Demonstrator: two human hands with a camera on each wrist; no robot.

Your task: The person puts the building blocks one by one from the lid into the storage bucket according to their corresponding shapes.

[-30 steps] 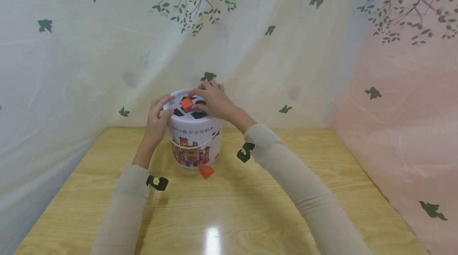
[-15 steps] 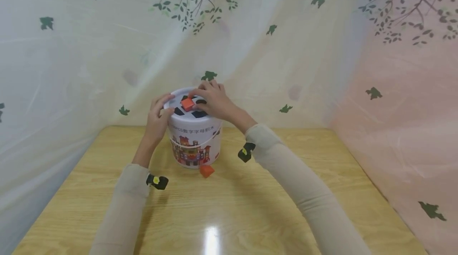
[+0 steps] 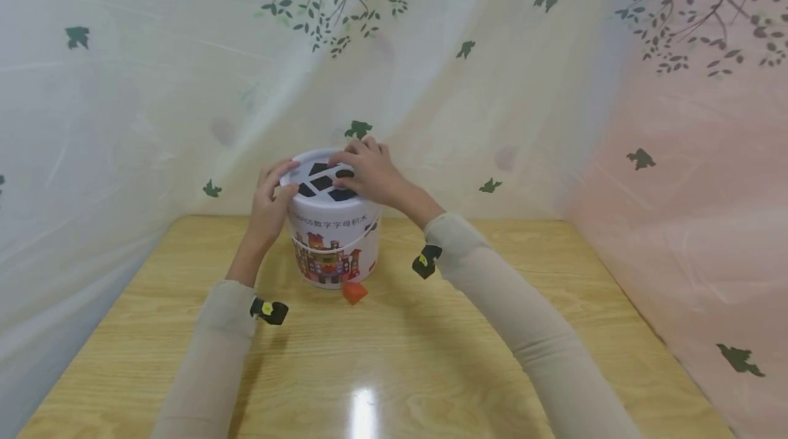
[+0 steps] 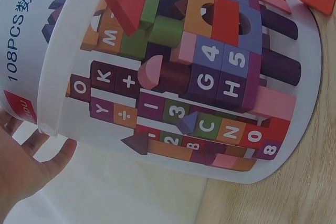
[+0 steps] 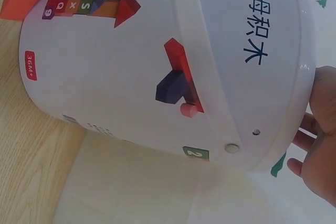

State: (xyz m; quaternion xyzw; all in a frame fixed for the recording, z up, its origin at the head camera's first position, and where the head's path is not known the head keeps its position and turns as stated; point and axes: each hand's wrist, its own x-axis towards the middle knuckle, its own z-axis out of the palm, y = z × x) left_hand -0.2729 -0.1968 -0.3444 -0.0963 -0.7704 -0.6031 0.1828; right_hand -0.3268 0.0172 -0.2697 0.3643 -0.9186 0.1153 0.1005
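Observation:
A white round bucket (image 3: 335, 221) stands upright on the table, printed with coloured building blocks and Chinese characters. Its lid has several dark shape-cut holes (image 3: 321, 183). My left hand (image 3: 269, 193) holds the lid's left rim, thumb at the near side and fingers farther back; in the left wrist view that hand (image 4: 26, 163) lies along the bucket's side. Over the lid's right part hovers my right hand (image 3: 374, 174), thumb and fingers apart with nothing seen between them. An orange-red block (image 3: 354, 293) lies on the table against the bucket's front foot.
The wooden table (image 3: 431, 357) reaches back to a pale curtain (image 3: 431, 117) printed with leaves and birds, close behind the bucket. A thin white carrying handle (image 3: 345, 247) hangs across the bucket's front.
The orange-red block that my right fingers held at the lid's middle hole has gone from sight, and that hole now shows dark. Both hands stay almost where they were.

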